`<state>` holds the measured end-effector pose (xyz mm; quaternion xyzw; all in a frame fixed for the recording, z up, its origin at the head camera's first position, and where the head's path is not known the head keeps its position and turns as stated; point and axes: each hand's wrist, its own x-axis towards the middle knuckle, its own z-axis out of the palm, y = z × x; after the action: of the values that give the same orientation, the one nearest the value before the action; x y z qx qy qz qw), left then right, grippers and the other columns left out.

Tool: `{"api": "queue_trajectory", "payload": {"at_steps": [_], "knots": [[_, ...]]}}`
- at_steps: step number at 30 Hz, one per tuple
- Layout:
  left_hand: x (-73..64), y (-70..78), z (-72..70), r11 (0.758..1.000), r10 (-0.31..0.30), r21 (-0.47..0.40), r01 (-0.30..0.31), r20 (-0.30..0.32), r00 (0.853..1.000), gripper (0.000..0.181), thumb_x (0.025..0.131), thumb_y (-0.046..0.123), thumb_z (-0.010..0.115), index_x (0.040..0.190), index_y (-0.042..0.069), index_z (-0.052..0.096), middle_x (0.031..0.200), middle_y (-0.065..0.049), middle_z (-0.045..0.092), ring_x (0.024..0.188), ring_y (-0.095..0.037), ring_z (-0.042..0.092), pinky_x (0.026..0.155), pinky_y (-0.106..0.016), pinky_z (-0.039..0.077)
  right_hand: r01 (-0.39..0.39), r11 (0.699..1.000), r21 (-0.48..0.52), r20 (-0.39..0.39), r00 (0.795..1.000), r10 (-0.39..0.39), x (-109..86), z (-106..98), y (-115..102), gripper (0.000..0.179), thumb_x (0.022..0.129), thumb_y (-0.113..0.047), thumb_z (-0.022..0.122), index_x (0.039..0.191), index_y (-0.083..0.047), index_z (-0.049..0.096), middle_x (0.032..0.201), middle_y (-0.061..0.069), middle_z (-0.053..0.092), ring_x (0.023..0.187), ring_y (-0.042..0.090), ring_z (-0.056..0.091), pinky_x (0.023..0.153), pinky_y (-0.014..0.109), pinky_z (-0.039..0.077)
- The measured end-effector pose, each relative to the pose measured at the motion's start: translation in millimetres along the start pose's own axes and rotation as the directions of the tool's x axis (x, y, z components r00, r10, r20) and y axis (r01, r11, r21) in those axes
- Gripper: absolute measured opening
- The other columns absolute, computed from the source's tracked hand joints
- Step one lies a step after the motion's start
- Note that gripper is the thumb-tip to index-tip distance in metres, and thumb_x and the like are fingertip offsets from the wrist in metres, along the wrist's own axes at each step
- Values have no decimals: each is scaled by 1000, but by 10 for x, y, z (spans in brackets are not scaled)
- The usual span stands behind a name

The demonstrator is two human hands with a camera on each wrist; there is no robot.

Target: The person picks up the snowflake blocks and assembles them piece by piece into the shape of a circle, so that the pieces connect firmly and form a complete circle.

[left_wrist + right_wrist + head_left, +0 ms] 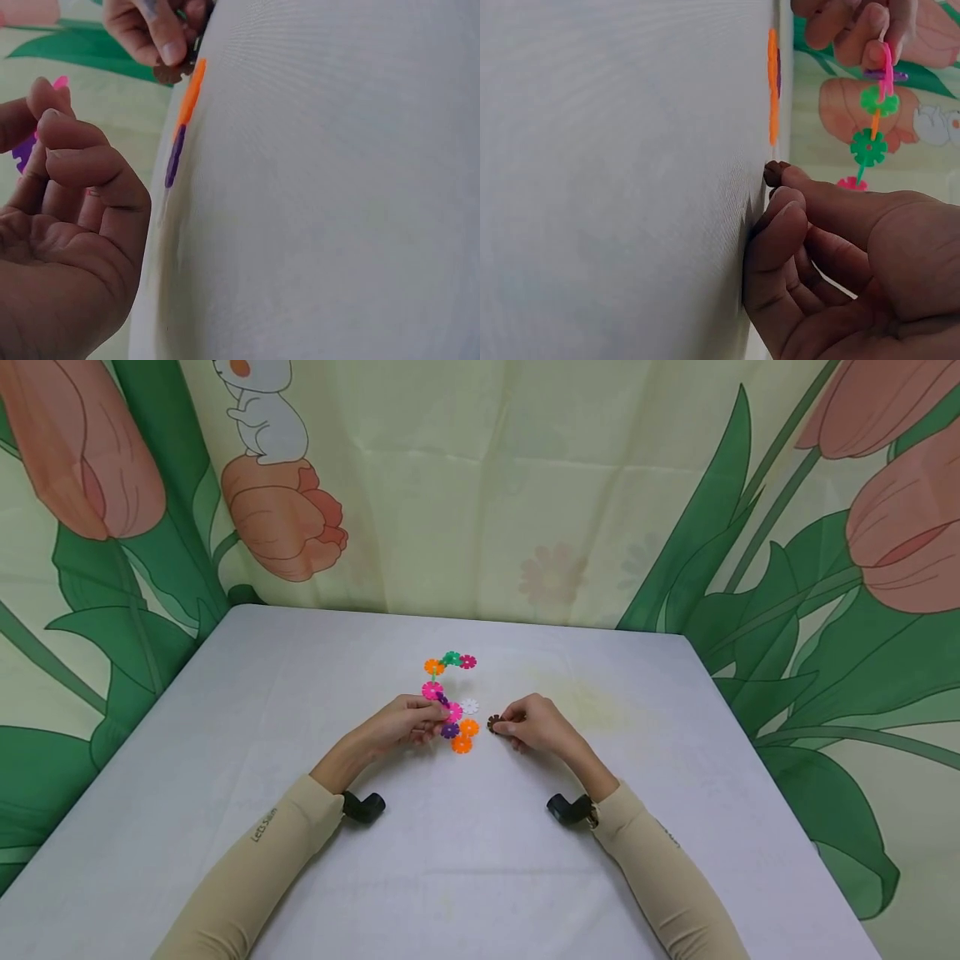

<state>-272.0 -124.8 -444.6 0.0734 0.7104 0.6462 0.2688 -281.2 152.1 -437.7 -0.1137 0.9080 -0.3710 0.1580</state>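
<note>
My left hand (401, 724) pinches the pink end of a chain of interlocking snowflake discs (434, 667). Pink, purple, orange, green and red-pink notched discs make up this chain, which curves away toward the back of the table. In the right wrist view the chain's green disc (869, 148) shows below the left hand's fingertips. A brown snowflake disc (493, 723) is between the thumb and fingers of my right hand (542, 727), close to the tabletop. Two orange discs (462, 744), a purple disc (450, 730) and a white disc (470, 706) lie between the hands.
A white cloth covers the table (315, 668). Behind it hangs a curtain (480, 485) printed with tulips and a white animal. Both wrists carry a black camera mount (364, 808) below beige sleeves.
</note>
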Motion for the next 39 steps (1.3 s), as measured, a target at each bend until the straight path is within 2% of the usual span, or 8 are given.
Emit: {"api": "queue_trajectory", "payload": {"at_steps": [7, 14, 20, 23, 27, 32, 35, 39], "knots": [[-16, 15, 16, 1000, 14, 13, -14, 4, 1000, 30, 108, 23, 60, 111, -6, 65, 81, -1, 64, 69, -12, 55, 63, -20, 44, 30, 999, 25, 33, 999, -31, 14, -23, 32, 19, 100, -22, 75, 102, -3, 77, 72, 5, 67, 56, 13, 61, 59, 26, 56], [10, 7, 21, 1000, 3, 14, -4, 11, 1000, 31, 108, 24, 60, 112, -7, 64, 81, -2, 64, 69, -12, 54, 62, -21, 44, 116, 992, 46, 101, 988, -120, -9, -70, 10, 21, 101, -25, 73, 97, -4, 77, 69, 3, 64, 58, 15, 59, 59, 26, 53], [8, 10, 25, 1000, 8, 26, -8, 18, 1000, 32, 108, 25, 59, 113, -7, 65, 83, -2, 64, 70, -13, 54, 63, -21, 44, 180, 971, 159, 210, 955, -211, -70, -69, -99, 27, 103, -25, 71, 101, 1, 75, 70, 2, 63, 62, 15, 57, 62, 29, 50], [0, 13, 26, 999, 11, 31, -11, 21, 1000, 32, 108, 25, 59, 113, -7, 65, 82, -1, 64, 71, -13, 54, 64, -21, 44, 219, 962, 164, 240, 937, -254, -102, -35, -164, 29, 104, -25, 69, 102, 4, 73, 70, 2, 62, 61, 15, 56, 62, 29, 49], [-5, 17, 32, 999, 13, 30, -14, 30, 999, 33, 108, 25, 59, 112, -8, 64, 81, 0, 63, 71, -13, 54, 64, -22, 44, 287, 956, 58, 218, 931, -292, -127, 18, -218, 26, 103, -26, 71, 100, 0, 73, 66, -1, 58, 57, 12, 54, 61, 25, 45], [-8, 21, 46, 999, 18, 25, -19, 44, 999, 33, 108, 23, 58, 112, -10, 64, 78, 2, 63, 69, -12, 53, 64, -23, 43, 352, 933, -69, 160, 928, -338, -143, 57, -275, 24, 103, -25, 71, 97, -2, 74, 60, -5, 54, 56, 8, 49, 62, 23, 40], [-10, 18, 47, 999, 21, 27, -22, 51, 998, 29, 108, 21, 58, 109, -6, 66, 77, 2, 63, 69, -12, 53, 64, -23, 43, 363, 928, -83, 133, 927, -351, -153, 78, -294, 21, 103, -23, 71, 98, -3, 75, 62, -4, 56, 56, 7, 48, 61, 22, 39], [-16, 23, 42, 999, 20, 34, -22, 56, 998, 23, 108, 21, 58, 103, 3, 71, 77, 2, 63, 70, -12, 53, 64, -22, 43, 362, 928, -85, 107, 930, -352, -165, 104, -317, 18, 102, -21, 72, 100, -3, 77, 70, 6, 65, 58, 8, 49, 59, 21, 39]]}}
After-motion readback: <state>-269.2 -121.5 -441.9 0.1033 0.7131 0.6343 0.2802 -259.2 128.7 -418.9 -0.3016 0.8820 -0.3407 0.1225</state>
